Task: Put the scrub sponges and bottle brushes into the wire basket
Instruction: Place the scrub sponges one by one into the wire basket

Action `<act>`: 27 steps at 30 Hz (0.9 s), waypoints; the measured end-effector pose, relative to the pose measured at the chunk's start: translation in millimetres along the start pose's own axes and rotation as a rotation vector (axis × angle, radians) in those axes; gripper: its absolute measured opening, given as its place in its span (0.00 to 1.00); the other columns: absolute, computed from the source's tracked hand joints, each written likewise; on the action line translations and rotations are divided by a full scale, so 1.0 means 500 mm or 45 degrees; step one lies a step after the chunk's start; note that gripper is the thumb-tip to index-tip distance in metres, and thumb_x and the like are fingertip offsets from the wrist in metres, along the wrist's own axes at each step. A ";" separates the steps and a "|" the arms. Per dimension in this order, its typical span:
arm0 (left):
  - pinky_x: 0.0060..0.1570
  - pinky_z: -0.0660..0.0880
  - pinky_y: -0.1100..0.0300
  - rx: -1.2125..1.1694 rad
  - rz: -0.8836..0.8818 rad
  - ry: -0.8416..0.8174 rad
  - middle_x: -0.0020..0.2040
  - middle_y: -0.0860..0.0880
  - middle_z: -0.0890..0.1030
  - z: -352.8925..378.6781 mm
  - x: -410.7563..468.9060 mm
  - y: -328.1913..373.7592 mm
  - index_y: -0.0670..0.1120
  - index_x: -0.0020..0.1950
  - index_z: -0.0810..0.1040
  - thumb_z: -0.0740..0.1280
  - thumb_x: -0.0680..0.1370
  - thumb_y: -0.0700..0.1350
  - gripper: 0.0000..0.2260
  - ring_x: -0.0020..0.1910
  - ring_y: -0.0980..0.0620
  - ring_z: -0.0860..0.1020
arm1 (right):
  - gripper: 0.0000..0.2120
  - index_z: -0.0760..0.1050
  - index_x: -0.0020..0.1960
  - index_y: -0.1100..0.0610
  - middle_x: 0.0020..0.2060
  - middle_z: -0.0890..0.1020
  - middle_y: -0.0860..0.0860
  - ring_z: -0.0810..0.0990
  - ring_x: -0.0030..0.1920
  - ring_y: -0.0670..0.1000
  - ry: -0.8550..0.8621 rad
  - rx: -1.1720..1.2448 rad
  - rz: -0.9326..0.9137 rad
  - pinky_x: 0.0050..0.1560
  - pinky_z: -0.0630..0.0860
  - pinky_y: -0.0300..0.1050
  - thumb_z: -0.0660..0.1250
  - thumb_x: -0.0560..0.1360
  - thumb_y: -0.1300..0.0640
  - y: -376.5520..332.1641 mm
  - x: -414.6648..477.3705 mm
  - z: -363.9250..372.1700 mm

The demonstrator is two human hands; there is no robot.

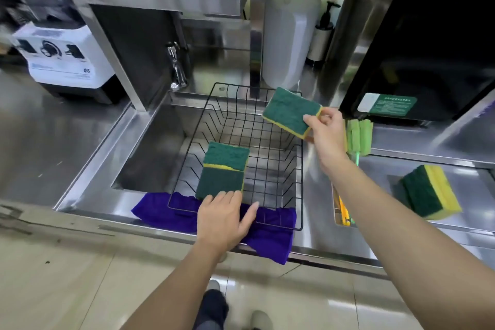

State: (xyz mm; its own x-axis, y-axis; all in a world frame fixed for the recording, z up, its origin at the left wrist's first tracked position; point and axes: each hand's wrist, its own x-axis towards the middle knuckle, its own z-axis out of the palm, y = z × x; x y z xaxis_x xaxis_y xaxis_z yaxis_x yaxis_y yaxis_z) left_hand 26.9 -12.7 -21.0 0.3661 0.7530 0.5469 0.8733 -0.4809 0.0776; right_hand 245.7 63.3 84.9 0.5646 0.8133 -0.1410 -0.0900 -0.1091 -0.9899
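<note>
right hand grasps sponge over wire basket far rim | left hand released, fingertips on stacked sponges at near rim

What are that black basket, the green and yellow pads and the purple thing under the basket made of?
The wire basket looks like thin metal rod with a black coating: an open grid of fine bars. The scrub sponges seem to be yellow foam topped with a rough, fibrous dark green scouring layer. The purple cloth looks like soft fabric, possibly microfibre, as it drapes and wrinkles over the counter edge.
</note>
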 end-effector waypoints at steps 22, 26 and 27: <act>0.33 0.65 0.55 -0.039 -0.027 0.089 0.31 0.49 0.73 0.012 -0.010 0.002 0.45 0.36 0.73 0.59 0.80 0.56 0.19 0.31 0.49 0.70 | 0.14 0.65 0.59 0.59 0.43 0.73 0.50 0.72 0.37 0.45 -0.298 -0.441 0.310 0.37 0.76 0.42 0.65 0.76 0.59 0.134 0.057 0.240; 0.33 0.64 0.55 -0.056 -0.040 0.085 0.31 0.49 0.73 0.012 -0.010 0.003 0.45 0.36 0.74 0.58 0.80 0.56 0.19 0.31 0.48 0.70 | 0.17 0.67 0.63 0.60 0.50 0.72 0.54 0.73 0.46 0.52 -0.353 -0.618 0.277 0.43 0.76 0.48 0.65 0.76 0.59 0.150 0.060 0.239; 0.33 0.64 0.55 -0.059 -0.039 0.086 0.31 0.49 0.73 0.012 -0.010 0.002 0.45 0.36 0.74 0.59 0.80 0.55 0.18 0.31 0.48 0.70 | 0.16 0.67 0.62 0.59 0.50 0.72 0.54 0.73 0.47 0.53 -0.363 -0.642 0.255 0.46 0.76 0.50 0.65 0.75 0.60 0.150 0.063 0.238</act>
State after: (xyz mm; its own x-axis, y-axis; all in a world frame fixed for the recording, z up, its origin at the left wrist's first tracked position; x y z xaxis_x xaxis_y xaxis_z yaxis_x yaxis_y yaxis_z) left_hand 28.0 -14.4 -28.5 0.3156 0.7363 0.5986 0.8674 -0.4796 0.1326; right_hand 159.2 148.8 7.4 0.3285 0.8623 -0.3854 0.2673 -0.4763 -0.8377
